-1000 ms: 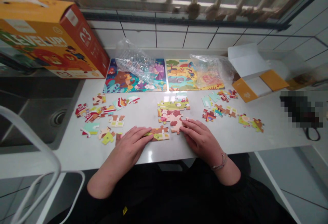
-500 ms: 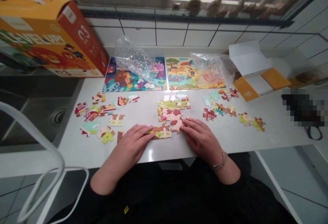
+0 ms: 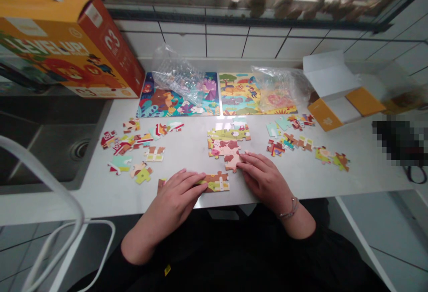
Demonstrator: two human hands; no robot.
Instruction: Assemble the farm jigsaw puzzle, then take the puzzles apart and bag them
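My left hand [image 3: 182, 190] curves over a strip of joined puzzle pieces [image 3: 217, 182] with a white fence, brown ground and grass. It holds the strip flat on the counter, covering its middle. My right hand [image 3: 264, 176] has its fingertips against the right edge of a cow puzzle section [image 3: 232, 160], its fingers bent and close together. Above that part, the cow's head and a green field piece [image 3: 230, 134] are joined on, with a pale blue piece at the top. A gap lies between the strip and the cow section.
Loose puzzle pieces [image 3: 122, 163] lie at left, and more pieces [image 3: 284, 142] at right. Behind are two picture boards [image 3: 157, 100] under clear plastic bags [image 3: 174, 76]. An orange puzzle box [image 3: 113, 55] stands beside the sink [image 3: 60, 149]. At right is an opened small box [image 3: 329, 116].
My left hand has drawn the fence strip towards me and slightly right, widening the gap below the cow section. My right hand stays at the cow's edge.
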